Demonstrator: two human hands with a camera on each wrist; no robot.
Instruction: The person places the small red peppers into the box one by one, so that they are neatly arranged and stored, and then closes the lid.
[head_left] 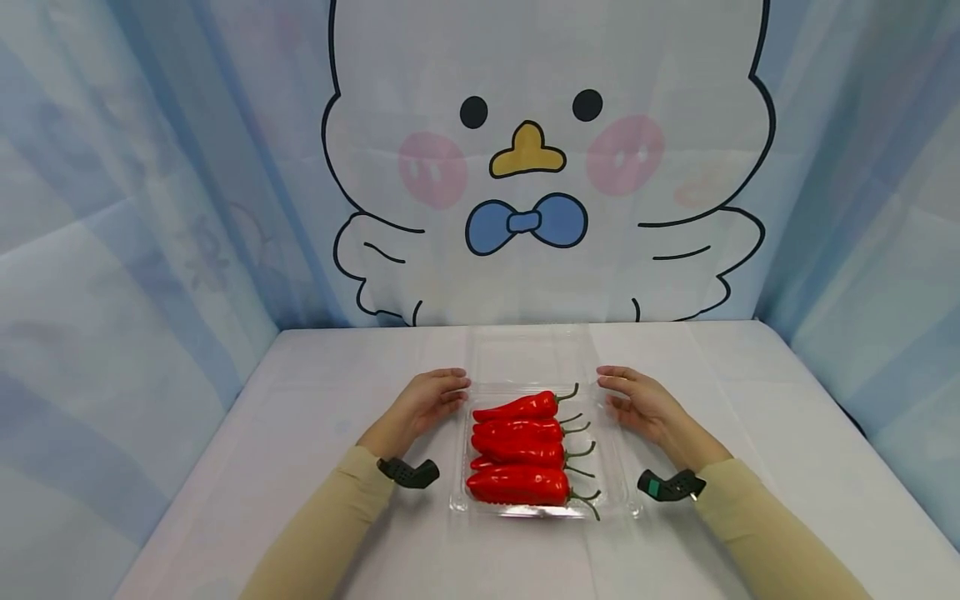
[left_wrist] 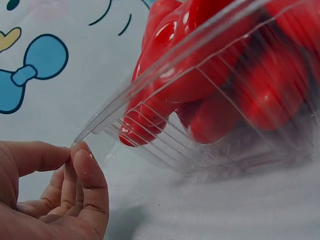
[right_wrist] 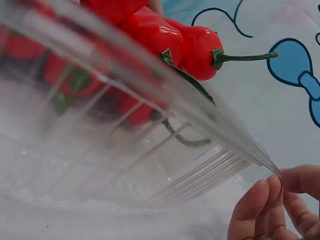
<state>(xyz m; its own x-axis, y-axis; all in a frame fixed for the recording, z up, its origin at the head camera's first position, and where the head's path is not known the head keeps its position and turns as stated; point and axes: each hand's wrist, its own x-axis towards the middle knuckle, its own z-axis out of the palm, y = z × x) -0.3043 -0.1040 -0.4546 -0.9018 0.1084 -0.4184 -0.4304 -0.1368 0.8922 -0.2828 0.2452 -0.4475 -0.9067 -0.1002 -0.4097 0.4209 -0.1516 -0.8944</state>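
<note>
A clear plastic clamshell box (head_left: 618, 479) sits on the table in the head view, with several long red peppers (head_left: 521, 483) lying across it in a stack. Their green stems (head_left: 581, 454) point right. Behind the peppers, the box's transparent lid (head_left: 532, 354) is folded back. My left hand (head_left: 433, 402) is at the box's back left corner; the left wrist view shows its thumb and index finger (left_wrist: 89, 162) pinching the rim's tip. On the opposite back corner, my right hand (head_left: 641, 406) pinches the rim between thumb and fingertips (right_wrist: 255, 197).
A white cloth (head_left: 315, 400) covers the table. Close behind it hangs a curtain (head_left: 525, 279) printed with a cartoon bird, and blue-white curtains (head_left: 112, 275) stand at both sides. Each wrist carries a black camera mount (head_left: 408, 473).
</note>
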